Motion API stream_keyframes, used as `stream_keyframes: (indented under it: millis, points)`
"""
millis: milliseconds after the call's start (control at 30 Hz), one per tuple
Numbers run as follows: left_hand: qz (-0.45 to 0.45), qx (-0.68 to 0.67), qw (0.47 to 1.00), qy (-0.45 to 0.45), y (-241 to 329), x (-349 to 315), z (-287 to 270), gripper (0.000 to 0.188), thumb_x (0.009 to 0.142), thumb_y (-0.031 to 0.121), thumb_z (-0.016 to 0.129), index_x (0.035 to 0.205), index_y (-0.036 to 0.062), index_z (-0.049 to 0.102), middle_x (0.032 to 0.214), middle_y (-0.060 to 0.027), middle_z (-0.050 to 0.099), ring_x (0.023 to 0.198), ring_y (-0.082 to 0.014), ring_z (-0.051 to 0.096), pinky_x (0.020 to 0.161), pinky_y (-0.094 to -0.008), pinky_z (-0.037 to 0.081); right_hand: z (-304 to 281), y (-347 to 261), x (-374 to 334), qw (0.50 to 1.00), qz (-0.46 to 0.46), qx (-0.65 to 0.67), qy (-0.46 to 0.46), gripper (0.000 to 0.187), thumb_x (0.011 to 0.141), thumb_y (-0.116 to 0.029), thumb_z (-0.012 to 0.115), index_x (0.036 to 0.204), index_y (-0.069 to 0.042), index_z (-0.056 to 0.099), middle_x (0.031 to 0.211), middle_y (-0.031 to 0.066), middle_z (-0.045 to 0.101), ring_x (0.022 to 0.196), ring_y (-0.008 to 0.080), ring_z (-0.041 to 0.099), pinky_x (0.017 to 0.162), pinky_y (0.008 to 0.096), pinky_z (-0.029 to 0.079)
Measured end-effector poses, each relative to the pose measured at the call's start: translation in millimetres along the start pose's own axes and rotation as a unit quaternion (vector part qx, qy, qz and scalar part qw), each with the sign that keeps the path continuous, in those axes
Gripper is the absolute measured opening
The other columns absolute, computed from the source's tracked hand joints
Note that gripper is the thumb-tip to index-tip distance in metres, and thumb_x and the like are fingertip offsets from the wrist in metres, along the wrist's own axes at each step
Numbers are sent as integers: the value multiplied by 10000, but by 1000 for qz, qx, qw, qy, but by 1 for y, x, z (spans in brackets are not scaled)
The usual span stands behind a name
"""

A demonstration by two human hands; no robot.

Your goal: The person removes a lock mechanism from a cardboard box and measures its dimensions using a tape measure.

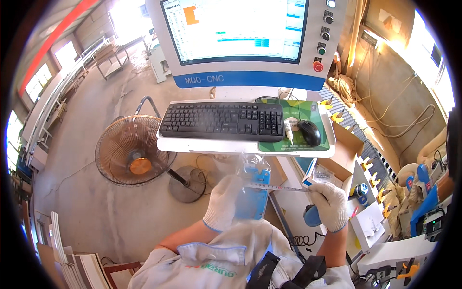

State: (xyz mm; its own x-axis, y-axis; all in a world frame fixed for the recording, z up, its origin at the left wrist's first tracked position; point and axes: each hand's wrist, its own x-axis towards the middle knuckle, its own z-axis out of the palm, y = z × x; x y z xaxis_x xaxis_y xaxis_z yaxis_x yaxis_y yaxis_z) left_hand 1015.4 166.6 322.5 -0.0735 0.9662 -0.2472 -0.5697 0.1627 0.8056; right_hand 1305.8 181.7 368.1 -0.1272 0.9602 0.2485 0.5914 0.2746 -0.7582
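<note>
In front of my chest, my left hand [224, 202], in a white knit glove, is closed on the edge of a flat blue piece [257, 204] in clear plastic wrap [250, 161]. A tape measure [281, 187] has its pale blade stretched across the blue piece toward my right hand [331, 203], gloved the same way. The right fingers are closed round the blade's right end. Just below them is a rounded blue body [312, 216] that looks like the tape's case; whether the hand supports it I cannot tell.
Ahead is a control console with a lit screen [240, 31] and red stop button [318, 66]. Its shelf bears a keyboard [222, 120], mouse [309, 133] and small white tube [288, 131]. A fan [137, 150] stands left; a cardboard box [347, 144] and yellow-fitted machine bed [368, 164] lie right.
</note>
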Motion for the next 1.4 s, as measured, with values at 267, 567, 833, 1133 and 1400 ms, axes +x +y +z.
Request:
stream_keyframes:
  millis: [267,567,833,1133,1400]
  points:
    - [17,26,999,-13,-9,0,-6,254,1113,263,594,1161,46,718,1021,-23,700,868,-110,662,758,-286,555,-7,0,-5,999,-22,-27,-10,145,920,-44,687,1018,13,777,901,180,745,806,315,743,775,371,582]
    - [16,1,1000,16,12,0,-9,266,1102,252,607,1198,38,730,990,10,703,955,-57,619,813,-266,519,6,-3,18,997,-49,-14,-49,156,895,-32,686,1020,8,771,918,178,746,858,343,745,809,383,578]
    - [126,107,985,38,-3,18,-28,283,1106,272,610,1216,32,713,960,23,674,895,-53,593,750,-262,503,2,-9,30,997,-35,7,-62,148,914,-11,692,1038,10,769,857,140,730,783,255,734,739,348,568]
    - [15,23,999,41,19,8,-12,278,1130,277,594,1169,27,709,933,52,654,804,-17,561,725,-208,473,7,-7,35,998,-28,12,-56,145,917,-2,685,1039,41,750,895,136,718,797,225,703,758,326,564]
    - [20,6,1000,22,15,11,-16,293,1130,273,595,1183,5,700,1007,7,702,878,-41,625,775,-220,512,7,-7,34,998,-29,22,-50,142,920,3,681,1038,34,753,883,123,718,783,205,693,749,318,561]
